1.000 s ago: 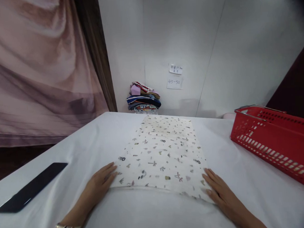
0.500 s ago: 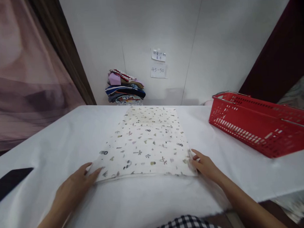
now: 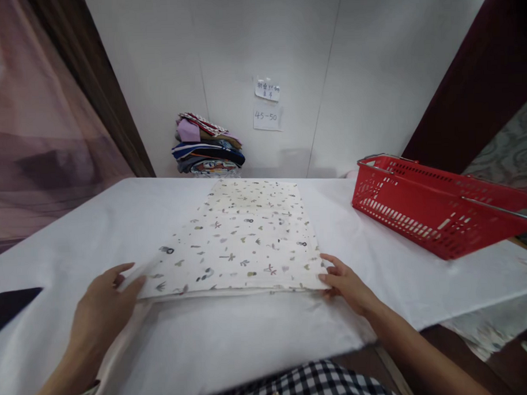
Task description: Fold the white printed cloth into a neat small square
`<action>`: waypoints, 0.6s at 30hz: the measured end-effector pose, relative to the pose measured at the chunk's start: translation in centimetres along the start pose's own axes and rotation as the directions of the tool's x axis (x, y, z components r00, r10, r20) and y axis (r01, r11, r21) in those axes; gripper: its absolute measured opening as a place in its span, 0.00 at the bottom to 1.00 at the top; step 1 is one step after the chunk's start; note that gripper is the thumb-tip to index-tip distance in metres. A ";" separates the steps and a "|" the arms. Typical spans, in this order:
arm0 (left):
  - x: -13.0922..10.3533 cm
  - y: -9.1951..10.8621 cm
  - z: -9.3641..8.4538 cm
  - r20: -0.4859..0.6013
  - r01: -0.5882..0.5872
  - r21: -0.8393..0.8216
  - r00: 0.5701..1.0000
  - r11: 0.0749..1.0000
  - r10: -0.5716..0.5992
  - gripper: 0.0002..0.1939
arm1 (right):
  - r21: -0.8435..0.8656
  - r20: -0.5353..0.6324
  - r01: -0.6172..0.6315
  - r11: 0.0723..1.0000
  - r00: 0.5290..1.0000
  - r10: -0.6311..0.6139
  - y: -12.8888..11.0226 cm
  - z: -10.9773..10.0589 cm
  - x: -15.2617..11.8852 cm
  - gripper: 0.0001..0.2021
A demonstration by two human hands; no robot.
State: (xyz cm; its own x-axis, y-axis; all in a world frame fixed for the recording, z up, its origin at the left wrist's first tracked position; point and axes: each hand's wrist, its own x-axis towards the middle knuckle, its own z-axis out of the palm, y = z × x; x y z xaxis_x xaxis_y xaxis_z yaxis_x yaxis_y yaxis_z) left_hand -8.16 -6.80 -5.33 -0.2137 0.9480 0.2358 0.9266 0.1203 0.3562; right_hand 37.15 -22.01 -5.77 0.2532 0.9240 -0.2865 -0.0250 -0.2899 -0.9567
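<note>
A white cloth (image 3: 248,244) printed with small plants and shapes lies lengthwise on the white-covered table, folded into layers along its near edge. At its near left corner my left hand (image 3: 103,304) grips the fabric between thumb and fingers, and the corner is pulled outward. My right hand (image 3: 346,285) pinches the near right corner, the thumb on top and some fingers hidden beneath. Between the two hands the near edge runs almost straight and looks slightly raised. The far end of the cloth rests flat near the back of the table.
A red plastic basket (image 3: 419,206) with metal handles stands at the right. Several folded fabrics are stacked in a pile (image 3: 210,147) by the wall, left of two paper notes (image 3: 267,118). A dark flat object (image 3: 12,307) lies on the table (image 3: 96,232) at the left edge.
Both hands have closed on the near corners. The left corner is now drawn further out to the left, and the near edge looks tauter. The camera view has shifted slightly.
</note>
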 end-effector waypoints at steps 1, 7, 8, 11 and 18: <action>0.2 -0.2 0.1 0.024 -0.012 0.034 1.000 0.999 0.011 0.25 | 0.048 0.014 -0.007 0.999 1.000 0.007 0.0 0.4 -0.3 0.35; -4.8 5.7 2.4 -0.192 -0.403 0.062 0.893 0.913 0.407 0.24 | 0.149 0.030 0.035 0.988 0.999 -0.040 0.2 1.9 -0.9 0.38; -6.8 7.9 3.0 -0.189 -0.553 -0.029 0.821 0.833 0.538 0.23 | 0.163 0.033 0.045 0.986 0.998 -0.051 0.1 2.0 -0.9 0.37; -12.5 14.9 4.8 -0.143 -0.780 -0.252 0.615 0.572 0.775 0.30 | 0.203 0.026 0.067 0.977 0.997 -0.073 -0.5 2.4 -0.7 0.35; -15.1 24.2 7.4 -0.160 -0.788 -0.340 0.587 0.514 0.794 0.18 | 0.225 -0.019 0.173 0.959 0.985 -0.173 -2.2 4.3 -0.4 0.35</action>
State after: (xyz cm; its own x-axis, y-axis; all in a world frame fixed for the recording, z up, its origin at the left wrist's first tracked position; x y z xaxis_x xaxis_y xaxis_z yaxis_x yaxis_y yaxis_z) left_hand 19.82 -16.00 -6.97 0.5607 0.6047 0.5657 0.5392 -0.7851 0.3048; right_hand 32.98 -20.72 -3.78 0.2716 0.9554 -0.1159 -0.1976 -0.0625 -0.9783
